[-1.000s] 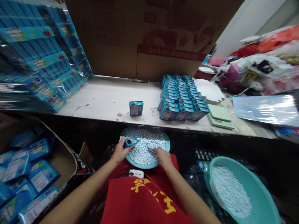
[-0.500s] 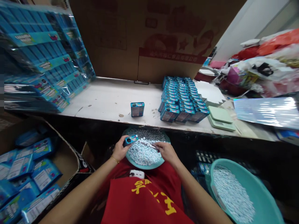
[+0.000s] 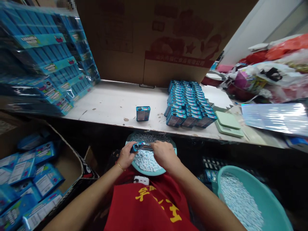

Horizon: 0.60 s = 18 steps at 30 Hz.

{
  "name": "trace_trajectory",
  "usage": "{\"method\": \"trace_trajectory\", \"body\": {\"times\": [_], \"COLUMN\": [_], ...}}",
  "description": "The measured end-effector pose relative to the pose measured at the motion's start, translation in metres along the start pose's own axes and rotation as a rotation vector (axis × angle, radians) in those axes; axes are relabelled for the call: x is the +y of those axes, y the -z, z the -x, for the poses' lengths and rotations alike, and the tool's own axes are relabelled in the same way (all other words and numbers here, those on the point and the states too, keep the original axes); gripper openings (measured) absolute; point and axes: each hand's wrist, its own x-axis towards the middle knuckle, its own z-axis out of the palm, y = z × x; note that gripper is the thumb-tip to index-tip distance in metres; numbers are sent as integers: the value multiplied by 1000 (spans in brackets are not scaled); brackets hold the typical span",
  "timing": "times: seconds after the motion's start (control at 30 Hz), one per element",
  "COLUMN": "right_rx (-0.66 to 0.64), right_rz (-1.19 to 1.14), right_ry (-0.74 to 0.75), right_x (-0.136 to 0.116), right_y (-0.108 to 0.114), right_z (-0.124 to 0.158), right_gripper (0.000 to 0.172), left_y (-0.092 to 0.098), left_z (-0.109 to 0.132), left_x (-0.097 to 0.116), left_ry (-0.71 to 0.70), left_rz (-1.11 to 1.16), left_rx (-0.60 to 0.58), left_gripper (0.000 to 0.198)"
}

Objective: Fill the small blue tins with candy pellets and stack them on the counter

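Note:
My left hand [image 3: 126, 155] grips a small blue candy box [image 3: 135, 147], tilted over a teal basin [image 3: 141, 170] in my lap. Pale white and blue pellet candies [image 3: 146, 160] fill much of this basin. Closed around a metal scoop [image 3: 147, 147], my right hand [image 3: 165, 154] is just right of the box. The scoop's front end meets the top of the box; whether candies lie in it I cannot make out. On the white table edge ahead, a single blue box [image 3: 143, 113] stands upright.
Rows of blue boxes [image 3: 187, 106] stand on the table beside a green scale [image 3: 228, 123]. At left are wrapped box stacks [image 3: 50, 67] and a carton [image 3: 69, 150] of blue packs. A second teal basin [image 3: 271, 205] with candies is at lower right. Cardboard [image 3: 173, 38] rises behind.
My right hand has moved left and slightly up, bringing the scoop from the candies to the top of the box. The left hand and its box stay nearly in place.

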Motion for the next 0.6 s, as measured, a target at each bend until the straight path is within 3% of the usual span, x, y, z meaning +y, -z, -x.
{"method": "trace_trajectory", "body": {"times": [0.17,0.3,0.43,0.5,0.6], "right_rx": [109,179,219,239,262], "right_rz": [-244,-505,-703,-781,-880], "right_ry": [-96,-156,-155,-146,-159], "right_x": [55,90,96,93,91], "right_y": [-25,-60,-85,-93,-102], "right_z": [23,36,42,46,53], "right_gripper": [32,32,32,31,31], "left_y": [19,26,23,20,14], "left_z": [-15,-70,-123,-135,-142], "left_x": [13,25,20,11,-1], "left_ry": [32,-5,-15,27,82], "left_rz": [122,240,289,303,312], "left_rx": [58,106,139,139,178], "left_gripper": [35,40,42,49,75]}}
